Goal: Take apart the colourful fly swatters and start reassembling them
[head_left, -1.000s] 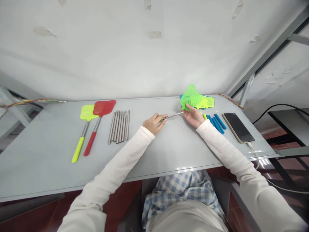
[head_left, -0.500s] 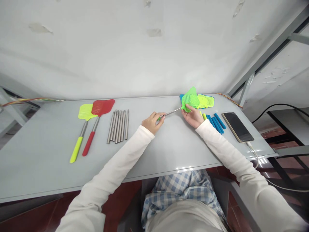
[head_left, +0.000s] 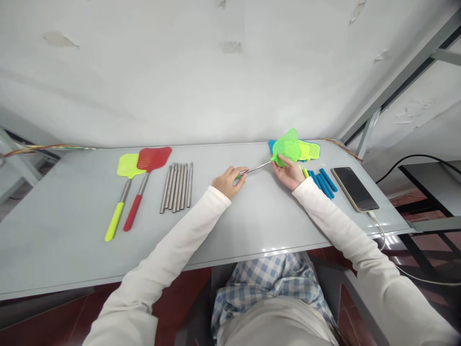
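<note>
1. A green fly swatter (head_left: pixel 284 149) is held above the desk (head_left: pixel 230 226), between both hands.
2. Its handle end is gripped by the left hand (head_left: pixel 227 181), fingers closed around it.
3. Its mesh head is pinched by the right hand (head_left: pixel 288 174), just above a pile of swatter heads (head_left: pixel 309 151).
4. Blue handle grips (head_left: pixel 322 182) lie beside the right wrist, with a phone (head_left: pixel 355 189) further right.
5. Metal rods (head_left: pixel 177 187) and two finished swatters (head_left: pixel 139 187), yellow and red, are laid out at the left.
</note>
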Available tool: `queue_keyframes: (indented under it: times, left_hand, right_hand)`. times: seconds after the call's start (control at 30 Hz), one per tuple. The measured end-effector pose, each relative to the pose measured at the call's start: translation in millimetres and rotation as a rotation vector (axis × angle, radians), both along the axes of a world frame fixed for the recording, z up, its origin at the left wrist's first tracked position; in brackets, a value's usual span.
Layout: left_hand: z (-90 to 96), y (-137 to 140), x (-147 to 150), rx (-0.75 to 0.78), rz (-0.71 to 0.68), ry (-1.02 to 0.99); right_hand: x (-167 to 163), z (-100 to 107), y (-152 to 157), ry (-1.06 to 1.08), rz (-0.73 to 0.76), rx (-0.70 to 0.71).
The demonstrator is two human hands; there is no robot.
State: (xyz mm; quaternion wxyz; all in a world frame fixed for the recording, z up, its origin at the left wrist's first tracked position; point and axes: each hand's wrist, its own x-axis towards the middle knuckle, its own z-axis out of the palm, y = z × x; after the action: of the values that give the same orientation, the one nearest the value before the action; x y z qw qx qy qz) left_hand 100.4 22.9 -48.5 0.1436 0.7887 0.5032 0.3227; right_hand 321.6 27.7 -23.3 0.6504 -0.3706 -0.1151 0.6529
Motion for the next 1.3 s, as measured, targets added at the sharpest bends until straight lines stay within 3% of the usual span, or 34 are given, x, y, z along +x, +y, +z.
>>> queue_keyframes:
  times: [0.43,0.63,0.87,1.07,1.3]
  left_hand:
    - [-0.5,2,-2,-0.074,0.005,-0.120]
    - [-2.7,3,-3,-0.021,-0.021,-0.060]
    - [-5.2,3,-3,0.088,0.012,0.036]
    - [-13.2,7,-3,0.184,0.017,0.070]
    - [-3.0,-2,-2,0.215,0.028,0.123]
  right_hand:
    - [-1,-6,2,-0.020,0.028,-0.001]
    - [-3,-16,1,-0.045,0.008,0.046]
    - [-2,-26,0,-0.227,-0.016,0.107]
    - [-4,-25,-5,-0.357,0.059,0.202]
    - [-12,-23,-9,-0.367,0.131,0.251]
